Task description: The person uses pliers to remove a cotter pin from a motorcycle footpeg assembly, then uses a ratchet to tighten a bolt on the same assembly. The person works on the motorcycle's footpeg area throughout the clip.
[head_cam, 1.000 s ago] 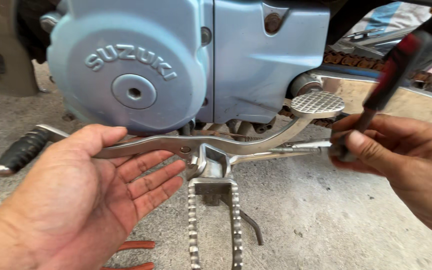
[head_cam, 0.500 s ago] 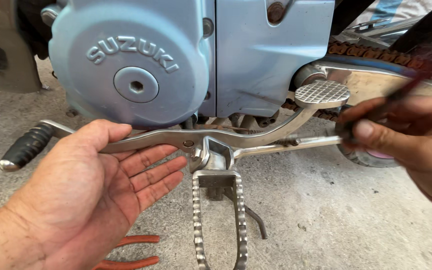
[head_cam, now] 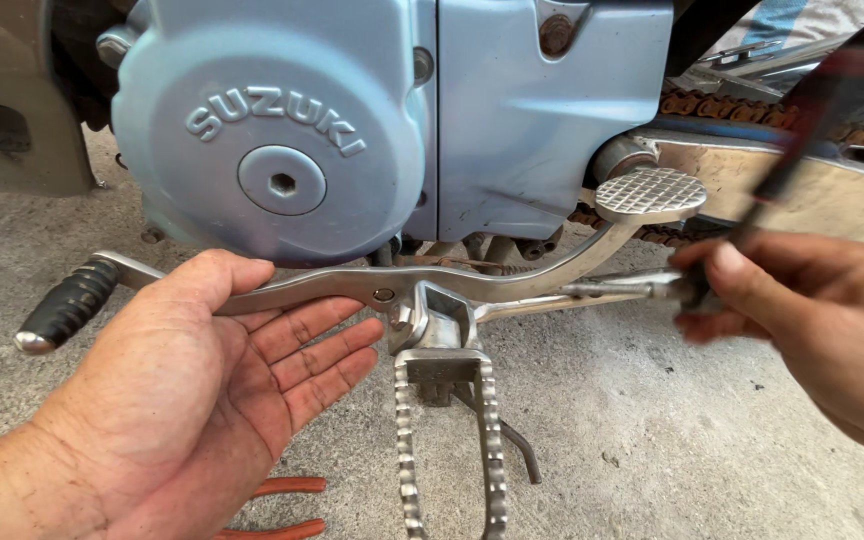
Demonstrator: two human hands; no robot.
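Note:
A pale blue motorcycle engine cover (head_cam: 282,130) fills the top of the view. Below it runs a long silver gear lever (head_cam: 492,285) with a black rubber tip (head_cam: 67,305) at the left and a round ribbed pad (head_cam: 650,193) at the right. My left hand (head_cam: 187,400) lies open, palm up, beneath the lever, its thumb resting on the bar. My right hand (head_cam: 802,310) grips a tool with a dark red-and-black handle (head_cam: 812,120), blurred, whose metal end (head_cam: 617,288) lies against the lever's rear arm.
A toothed metal footrest (head_cam: 449,430) hangs down at the centre over the concrete floor (head_cam: 642,440). Orange-handled pliers (head_cam: 287,505) lie on the ground near the bottom edge. A drive chain (head_cam: 742,105) and a shiny metal rear part (head_cam: 792,190) sit at the right.
My right hand has dropped slightly and swung the tool handle, now blurred with motion. The camera has shifted a little. My left hand stays under the lever.

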